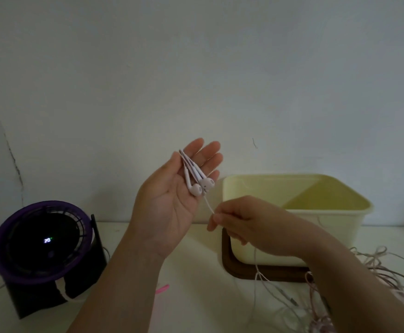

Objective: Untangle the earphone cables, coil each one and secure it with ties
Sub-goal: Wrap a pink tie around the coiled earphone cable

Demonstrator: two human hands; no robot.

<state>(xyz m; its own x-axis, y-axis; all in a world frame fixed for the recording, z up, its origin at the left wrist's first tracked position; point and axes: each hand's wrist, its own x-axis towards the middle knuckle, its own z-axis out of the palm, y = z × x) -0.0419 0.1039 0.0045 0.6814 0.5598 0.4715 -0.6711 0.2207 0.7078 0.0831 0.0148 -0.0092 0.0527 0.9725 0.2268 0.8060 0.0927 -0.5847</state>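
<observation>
The fingers (211, 153) of our left hand (169, 203) are straight and slightly spread, palm up, carrying two white earbuds (199, 186) (stems beside the thumb). Our right hand (249, 224) pinches their cable (209, 206) just below. More cables (369, 272) lie tangled at the counter's (196, 260) right front corner, beside a cream tub (292, 188); a pink tie (162, 289) lies near the front edge.

- The cable (209, 206) disappears inside the right hand (239, 224).
- The right forearm hides part of the tub (316, 188) front.
- The tangled cables (376, 272) run off the bottom-right edges; I cannot separate strands.
- The fan (40, 241) display is too blurred for me to read.
</observation>
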